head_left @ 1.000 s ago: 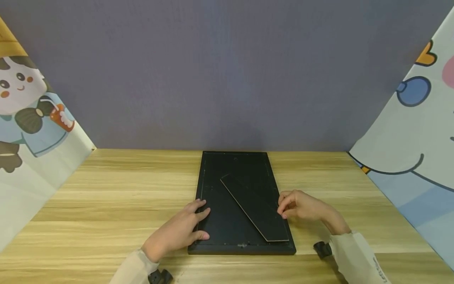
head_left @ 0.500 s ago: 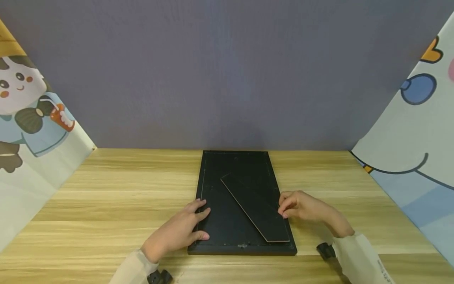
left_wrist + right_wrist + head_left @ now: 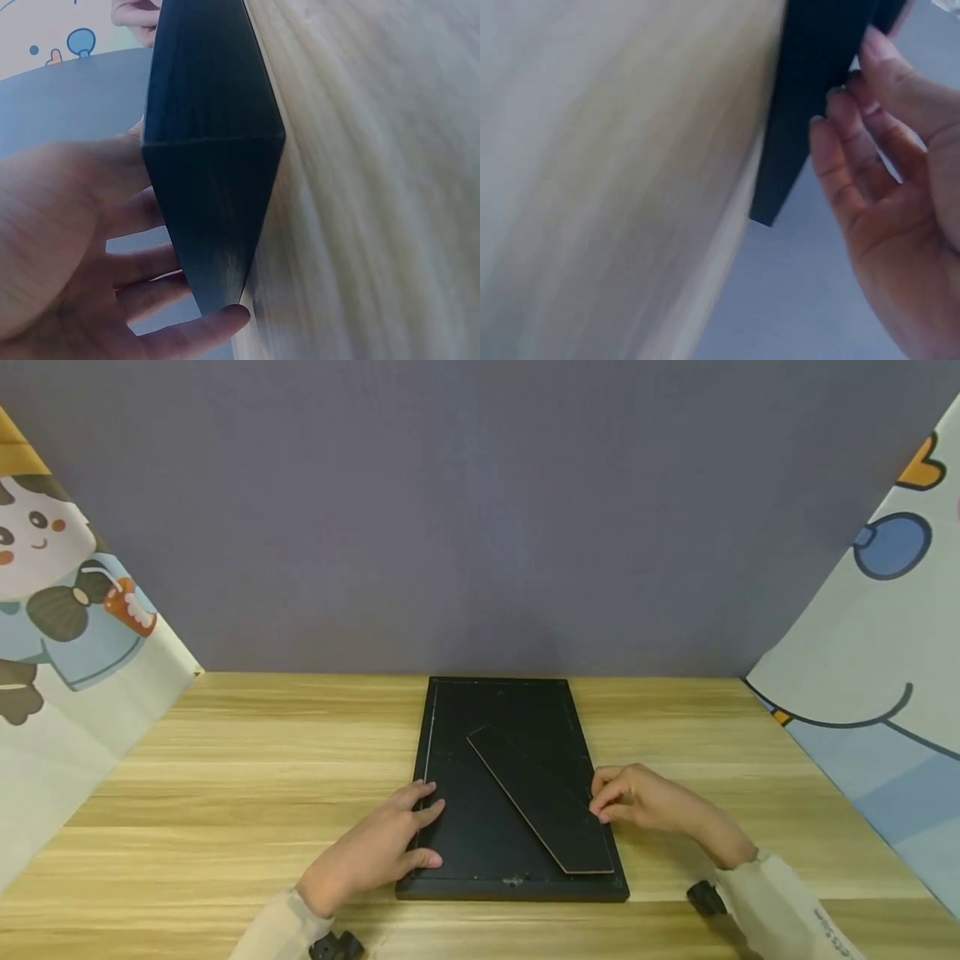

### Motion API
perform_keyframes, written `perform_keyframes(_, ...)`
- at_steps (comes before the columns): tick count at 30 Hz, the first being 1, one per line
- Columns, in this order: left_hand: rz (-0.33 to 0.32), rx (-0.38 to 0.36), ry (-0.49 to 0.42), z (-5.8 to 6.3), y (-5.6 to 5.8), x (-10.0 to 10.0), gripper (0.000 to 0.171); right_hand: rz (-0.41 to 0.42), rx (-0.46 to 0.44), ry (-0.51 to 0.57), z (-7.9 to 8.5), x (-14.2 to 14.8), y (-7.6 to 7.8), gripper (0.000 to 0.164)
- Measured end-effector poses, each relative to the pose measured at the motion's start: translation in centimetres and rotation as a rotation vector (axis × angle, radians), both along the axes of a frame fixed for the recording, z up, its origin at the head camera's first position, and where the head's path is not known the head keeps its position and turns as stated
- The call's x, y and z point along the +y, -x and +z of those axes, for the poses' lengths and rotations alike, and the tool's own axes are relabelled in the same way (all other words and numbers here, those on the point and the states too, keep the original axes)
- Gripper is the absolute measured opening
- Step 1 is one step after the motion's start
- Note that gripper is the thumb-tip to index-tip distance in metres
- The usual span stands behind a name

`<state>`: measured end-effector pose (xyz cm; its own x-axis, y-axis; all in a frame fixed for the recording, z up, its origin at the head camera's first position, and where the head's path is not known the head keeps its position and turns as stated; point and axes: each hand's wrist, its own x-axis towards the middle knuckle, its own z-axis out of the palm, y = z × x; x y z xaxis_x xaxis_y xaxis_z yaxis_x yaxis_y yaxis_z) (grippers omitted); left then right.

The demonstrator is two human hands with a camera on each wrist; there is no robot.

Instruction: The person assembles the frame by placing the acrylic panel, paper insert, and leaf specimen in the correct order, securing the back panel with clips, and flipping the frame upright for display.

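A black picture frame [image 3: 480,827] lies face down on the table, its back upward. Across that back runs a slanted black stand leg [image 3: 543,806] with a pale cut edge, its wide end toward the person. My left hand [image 3: 378,847] rests on the frame's left border with fingers spread; in the left wrist view, the frame's corner [image 3: 214,180] stands beside those fingers. On the other side, my right hand [image 3: 637,797] pinches the leg's right edge between thumb and curled fingers. The right wrist view shows its fingertips [image 3: 829,142] close to the frame's side wall [image 3: 799,112].
The wood-grain table [image 3: 225,793] extends to both sides of the frame. A grey panel [image 3: 480,527] rises behind it, near the frame's far end. Cartoon-printed sheets flank the table at left [image 3: 82,610] and right [image 3: 885,643].
The right forearm has shifted slightly outward to the right while its fingertips keep their place on the leg. The left hand and the frame have stayed practically still.
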<state>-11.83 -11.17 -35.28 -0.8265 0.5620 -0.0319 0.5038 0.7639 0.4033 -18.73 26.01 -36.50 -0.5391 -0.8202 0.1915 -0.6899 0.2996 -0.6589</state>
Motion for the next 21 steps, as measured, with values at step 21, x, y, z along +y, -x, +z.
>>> perform_keyframes(21,-0.036,-0.041,-0.029,0.2,0.2,-0.5,0.068,0.000,0.135,-0.219,1.7,-1.8,-0.3,0.026)
